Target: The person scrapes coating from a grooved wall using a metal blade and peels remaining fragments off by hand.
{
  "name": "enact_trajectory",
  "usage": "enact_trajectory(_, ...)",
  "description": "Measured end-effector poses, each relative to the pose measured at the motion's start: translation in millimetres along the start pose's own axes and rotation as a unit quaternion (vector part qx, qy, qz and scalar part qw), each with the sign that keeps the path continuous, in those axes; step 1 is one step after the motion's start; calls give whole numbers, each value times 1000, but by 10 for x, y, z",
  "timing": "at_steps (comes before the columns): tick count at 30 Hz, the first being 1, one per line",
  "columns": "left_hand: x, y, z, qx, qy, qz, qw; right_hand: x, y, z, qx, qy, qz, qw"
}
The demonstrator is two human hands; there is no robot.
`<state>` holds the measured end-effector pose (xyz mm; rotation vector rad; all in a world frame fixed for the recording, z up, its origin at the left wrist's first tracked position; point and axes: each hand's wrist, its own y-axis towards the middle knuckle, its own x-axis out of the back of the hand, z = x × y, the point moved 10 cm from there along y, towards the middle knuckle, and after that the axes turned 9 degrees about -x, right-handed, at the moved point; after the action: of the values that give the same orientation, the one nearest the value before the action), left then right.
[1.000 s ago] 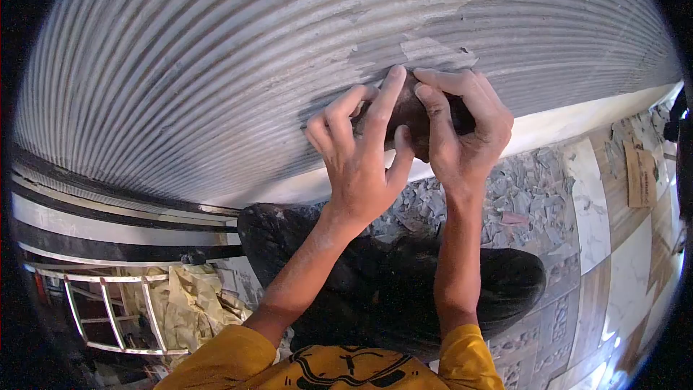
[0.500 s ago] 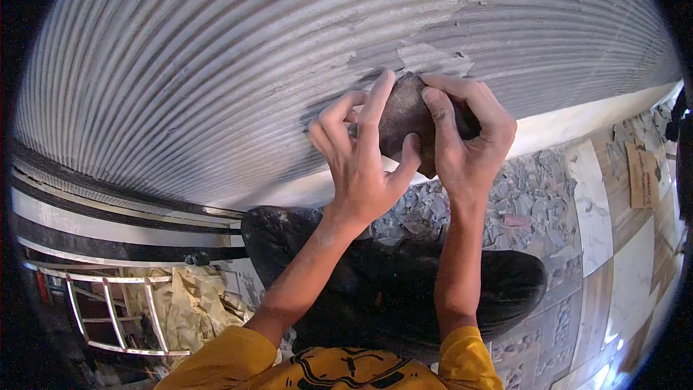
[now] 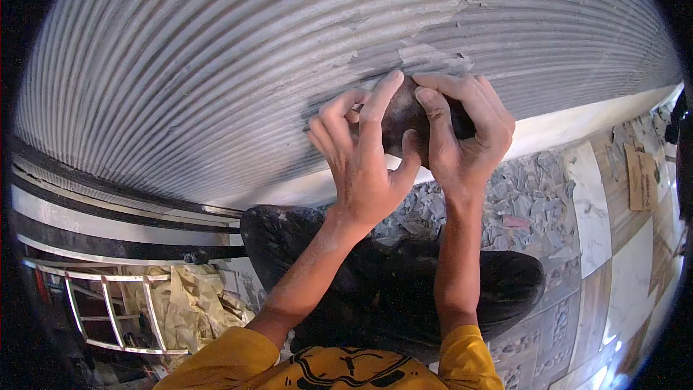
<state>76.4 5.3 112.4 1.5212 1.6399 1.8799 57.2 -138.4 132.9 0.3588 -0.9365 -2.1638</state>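
Both of my hands press a dark brown stone [image 3: 401,117] against a grey ribbed wall [image 3: 216,79]. My left hand [image 3: 364,155] holds its left side, fingers spread upward and thumb hooked under it. My right hand [image 3: 465,133] wraps over its right side, index finger across the front. The stone sits just below a patch [image 3: 426,54] where the grey coating has flaked off the ribs. Most of the stone is hidden by my fingers.
A white base strip [image 3: 563,123] runs below the wall. Grey flakes [image 3: 520,195] litter the patterned floor tiles [image 3: 613,282]. My dark trouser legs [image 3: 404,282] are folded beneath me. A metal ladder [image 3: 108,310] and crumpled paper [image 3: 191,296] lie at lower left.
The stone slid slightly down along the wall, then back up toward the flaked patch. Both hands kept their grip and moved with it.
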Motion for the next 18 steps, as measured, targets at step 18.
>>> enact_trajectory(18,570,-225,223,-31,-180,-207,961,39,-150,227,79,-20,56,995)
